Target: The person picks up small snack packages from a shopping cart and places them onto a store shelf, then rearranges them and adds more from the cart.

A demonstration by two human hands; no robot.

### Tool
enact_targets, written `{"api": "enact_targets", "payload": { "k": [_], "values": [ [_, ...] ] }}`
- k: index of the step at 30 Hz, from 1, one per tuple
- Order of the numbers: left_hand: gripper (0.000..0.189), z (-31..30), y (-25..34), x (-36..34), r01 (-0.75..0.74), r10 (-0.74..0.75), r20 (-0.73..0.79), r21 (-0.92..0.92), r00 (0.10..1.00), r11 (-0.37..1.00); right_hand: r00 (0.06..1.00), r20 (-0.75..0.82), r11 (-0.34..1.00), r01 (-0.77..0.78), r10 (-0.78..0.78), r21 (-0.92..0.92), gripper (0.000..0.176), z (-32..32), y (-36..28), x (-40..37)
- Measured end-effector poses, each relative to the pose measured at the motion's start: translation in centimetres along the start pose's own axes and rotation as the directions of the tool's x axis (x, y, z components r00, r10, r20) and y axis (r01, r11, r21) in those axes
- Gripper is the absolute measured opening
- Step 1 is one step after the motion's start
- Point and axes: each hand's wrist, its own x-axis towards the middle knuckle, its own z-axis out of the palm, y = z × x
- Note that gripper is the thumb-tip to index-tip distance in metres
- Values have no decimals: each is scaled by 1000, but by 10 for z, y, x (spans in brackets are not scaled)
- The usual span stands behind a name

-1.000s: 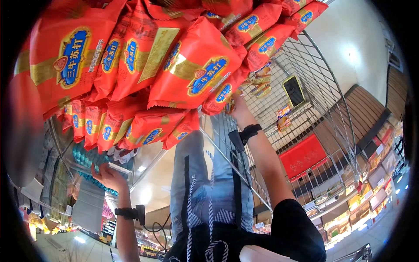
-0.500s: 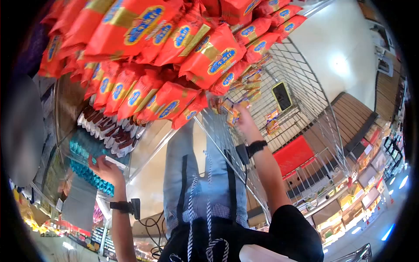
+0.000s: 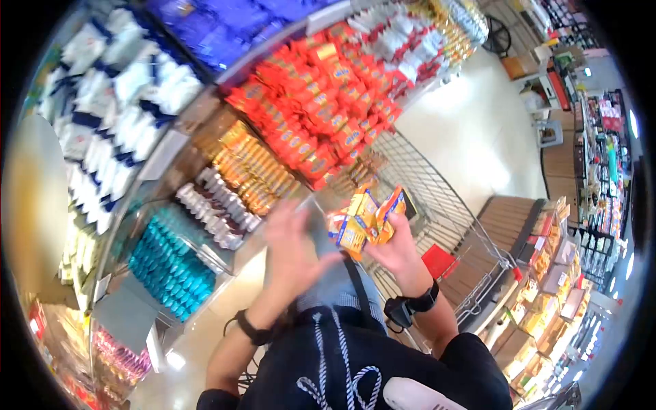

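Observation:
My right hand (image 3: 396, 247) is closed around several small orange snack packets (image 3: 362, 220) with blue and white print, held up in front of my waist. To their left is my left hand (image 3: 290, 242), blurred by motion. Its thumb is spread from the fingers and points toward the packets, with nothing visible in it. Behind the packets stands a wire shopping cart (image 3: 447, 179) with a red panel (image 3: 437, 261). A dark object with a pale edge (image 3: 410, 205) in the cart is mostly hidden by the packets.
Ahead are bins of red packets (image 3: 321, 113), golden packets (image 3: 253, 171) and brown-and-white packets (image 3: 217, 205). Teal packets (image 3: 171, 263) lie to the left, blue-purple packets (image 3: 236, 31) farther back. A shelf of boxed goods (image 3: 547, 301) stands right of the cart.
My right hand has come out of the cart toward my body, now gripping a bunch of orange packets. My left hand has swung right, away from the teal packets. The view now takes in more bins.

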Motion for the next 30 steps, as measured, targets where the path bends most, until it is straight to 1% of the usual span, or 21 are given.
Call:
{"api": "enact_targets", "payload": {
  "k": [1, 2, 4, 5, 6, 8, 9, 11, 12, 13, 14, 16, 17, 20, 21, 23, 24, 25, 28, 29, 30],
  "values": [
    [82, -6, 17, 7, -109, 108, -40, -37, 993, 993, 999, -37, 1000, -28, 28, 11, 50, 19, 5, -7],
    [81, -12, 26, 9, -115, 113, -23, -90, 993, 989, 995, -79, 998, -55, 56, 26, 44, 33, 11, -13],
    [80, -25, 37, 10, -126, 132, 13, -202, 991, 971, 999, 8, 998, -34, 34, -50, 42, 54, 21, -22],
    [74, -31, 36, 10, -160, 156, -37, -290, 987, 944, 998, 62, 997, -1, 6, -80, 42, 63, 26, -24],
    [75, -41, 38, 8, -96, 103, 2, -357, 995, 929, 993, 118, 994, 35, -22, -107, 42, 71, 29, -27],
    [78, -60, 42, 4, 40, 8, 98, -476, 995, 878, 990, 139, 988, 31, -10, -152, 41, 88, 30, -38],
    [77, -57, 34, -2, 73, -36, 78, -551, 996, 832, 987, 159, 988, 24, 1, -152, 41, 91, 33, -39],
    [77, -65, 38, -3, 46, -60, -7, -553, 998, 832, 976, 214, 987, -14, 48, -159, 40, 95, 35, -38],
    [77, -69, 41, -4, 36, -73, -47, -552, 996, 833, 981, 193, 987, 1, 30, -158, 39, 99, 37, -37],
    [80, -72, 44, -5, 89, -132, -31, -581, 991, 809, 985, 170, 988, 15, 12, -156, 39, 102, 39, -35],
    [81, -72, 45, -5, 56, -120, -73, -582, 990, 811, 989, 145, 988, 28, -5, -153, 39, 106, 41, -35],
    [82, -71, 40, -5, -12, -95, -153, -583, 984, 813, 983, 178, 985, 79, -51, -153, 38, 115, 44, -36],
    [81, -73, 35, -9, -25, -51, -124, -546, 991, 838, 979, 191, 983, 105, -74, -154, 38, 119, 44, -37],
    [76, -83, 29, -13, 1, 8, 5, -881, 1000, 473, 986, 131, 980, 125, -104, -157, 38, 112, 44, -28],
    [71, -86, 34, -14, 6, -9, 2, -900, 1000, 435, 978, 158, 972, 165, -139, -166, 38, 112, 44, -27],
    [70, -85, 32, -11, -38, -45, -65, -893, 997, 449, 954, 214, 952, 250, -211, -175, 38, 114, 43, -25],
    [69, -83, 29, -9, -59, -61, -97, -888, 993, 457, 954, 202, 950, 257, -220, -178, 38, 116, 43, -25],
    [69, -77, 26, -7, -101, -99, -181, -839, 978, 535, 955, 190, 947, 264, -229, -181, 38, 119, 43, -26],
    [70, -78, 35, 5, -188, -158, -249, -927, 956, 323, 955, 223, 948, 242, -195, -205, 36, 125, 46, -26],
    [71, -86, 48, 7, -152, -196, -195, -965, 961, 216, 955, 241, 950, 228, -175, -214, 36, 126, 48, -26],
    [71, -84, 49, 8, -157, -204, -189, -974, 961, 165, 950, 250, 948, 240, -185, -211, 35, 128, 50, -26]
  ]
}}
